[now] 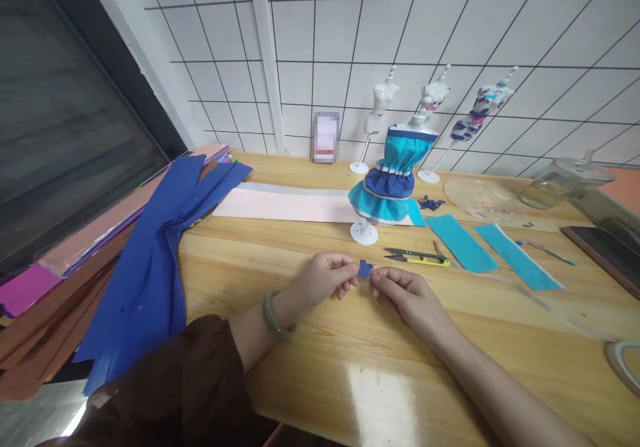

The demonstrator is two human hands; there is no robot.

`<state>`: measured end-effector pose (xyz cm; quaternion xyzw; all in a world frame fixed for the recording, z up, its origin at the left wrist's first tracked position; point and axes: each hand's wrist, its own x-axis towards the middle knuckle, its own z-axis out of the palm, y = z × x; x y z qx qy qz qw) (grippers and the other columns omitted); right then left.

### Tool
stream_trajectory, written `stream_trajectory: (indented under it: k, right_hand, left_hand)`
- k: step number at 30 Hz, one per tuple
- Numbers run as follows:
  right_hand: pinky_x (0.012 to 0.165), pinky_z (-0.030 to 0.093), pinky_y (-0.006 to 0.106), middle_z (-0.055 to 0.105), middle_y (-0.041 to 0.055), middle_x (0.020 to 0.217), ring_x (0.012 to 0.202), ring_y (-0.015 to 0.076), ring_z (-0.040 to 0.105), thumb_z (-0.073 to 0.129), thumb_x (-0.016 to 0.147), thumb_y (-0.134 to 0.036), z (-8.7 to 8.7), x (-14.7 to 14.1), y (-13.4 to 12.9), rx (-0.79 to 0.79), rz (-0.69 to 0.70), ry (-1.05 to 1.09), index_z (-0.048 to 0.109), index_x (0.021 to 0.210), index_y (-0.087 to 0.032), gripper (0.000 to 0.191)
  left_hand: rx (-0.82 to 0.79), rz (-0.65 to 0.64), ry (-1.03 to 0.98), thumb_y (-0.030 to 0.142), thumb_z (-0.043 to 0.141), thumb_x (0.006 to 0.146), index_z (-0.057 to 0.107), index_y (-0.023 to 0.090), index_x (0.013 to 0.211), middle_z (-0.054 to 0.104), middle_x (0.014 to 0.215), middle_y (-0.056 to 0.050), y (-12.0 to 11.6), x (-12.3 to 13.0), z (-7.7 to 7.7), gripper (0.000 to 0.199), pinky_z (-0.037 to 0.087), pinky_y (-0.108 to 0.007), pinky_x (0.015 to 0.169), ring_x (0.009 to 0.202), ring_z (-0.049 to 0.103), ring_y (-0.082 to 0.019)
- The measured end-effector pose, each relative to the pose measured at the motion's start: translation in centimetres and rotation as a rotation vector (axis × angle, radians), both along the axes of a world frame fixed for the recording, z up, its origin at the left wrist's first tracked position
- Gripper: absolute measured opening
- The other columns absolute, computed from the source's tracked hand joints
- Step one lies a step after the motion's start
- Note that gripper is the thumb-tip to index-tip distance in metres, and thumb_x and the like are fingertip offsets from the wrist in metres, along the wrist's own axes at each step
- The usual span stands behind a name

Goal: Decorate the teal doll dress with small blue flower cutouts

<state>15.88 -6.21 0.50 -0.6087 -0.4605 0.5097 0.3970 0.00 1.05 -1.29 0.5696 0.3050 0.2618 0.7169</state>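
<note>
Between my two hands is a small dark-blue cut piece (365, 269), shaped somewhat like a flower or butterfly; whether it is paper or cloth I cannot tell. My left hand (325, 277) pinches its left edge between thumb and fingers. At its right edge my right hand (403, 294) is closed in a pinch too. Just beyond lie thread snips (417, 258) with yellow and green handles, blades toward the left. Behind them stands a small dress form (364, 232) wearing a tiered turquoise and blue dress (395, 182).
Blue sheets (150, 254) and brown strips (65, 300) hang over the table's left side. A pale pink strip (285, 205) runs along the back. Turquoise strips (463, 242), dark-blue scraps (430, 202), a tape roll (623, 364) and a clear jar (565, 180) lie right. A phone (326, 138) leans on the wall.
</note>
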Motion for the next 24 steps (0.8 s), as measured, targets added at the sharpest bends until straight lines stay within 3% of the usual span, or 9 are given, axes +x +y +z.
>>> stream_trajectory:
  k: [3,6,10,14,24]
  right_hand:
    - [0.039,0.022,0.021,0.049,-0.0025,0.055,0.043,0.0067,0.033,0.054,0.077,-0.051,0.2,0.4,0.0,0.057,-0.076,-0.034,0.055,0.067,-0.017,0.035]
    - [0.049,0.035,0.023,0.055,0.0009,0.065,0.055,0.0112,0.047,0.054,0.079,-0.045,0.2,0.4,-0.3,0.229,-0.177,-0.171,0.058,0.075,-0.018,0.027]
    - [0.054,0.038,0.026,0.060,0.0038,0.071,0.056,0.0135,0.048,0.053,0.082,-0.040,-0.3,-0.2,-0.8,0.418,-0.091,-0.454,0.062,0.081,-0.019,0.022]
    - [0.050,0.036,0.026,0.059,0.0028,0.065,0.052,0.0130,0.046,0.050,0.084,-0.039,-0.7,-0.6,-0.8,0.381,0.009,-0.563,0.062,0.081,-0.019,0.024]
    - [0.048,0.035,0.026,0.061,0.0027,0.063,0.050,0.0128,0.047,0.050,0.083,-0.041,-0.7,-0.4,-0.6,0.350,-0.014,-0.609,0.063,0.077,-0.019,0.027]
  left_hand:
    - [-0.039,0.020,-0.010,0.037,0.057,0.076,0.055,0.012,0.064,0.053,0.056,0.001,0.1,0.0,-0.1,0.028,0.035,-0.017,0.040,0.042,0.044,-0.004]
    - [-0.039,0.031,0.002,0.038,0.057,0.076,0.056,0.012,0.065,0.054,0.056,0.001,0.1,0.0,-0.1,0.028,0.037,-0.017,0.041,0.041,0.046,-0.004]
    - [0.000,0.014,0.034,0.042,0.057,0.076,0.057,0.011,0.072,0.060,0.062,-0.002,-0.3,0.2,-0.1,0.032,0.041,-0.018,0.043,0.043,0.052,-0.006]
    - [0.029,-0.023,0.032,0.045,0.057,0.076,0.059,0.010,0.073,0.061,0.066,-0.004,-0.7,0.3,0.2,0.036,0.048,-0.020,0.049,0.050,0.055,-0.008]
    - [0.090,-0.045,0.098,0.051,0.048,0.080,0.061,0.009,0.072,0.062,0.069,-0.007,-0.9,-0.1,0.7,0.045,0.048,-0.021,0.050,0.052,0.057,-0.009]
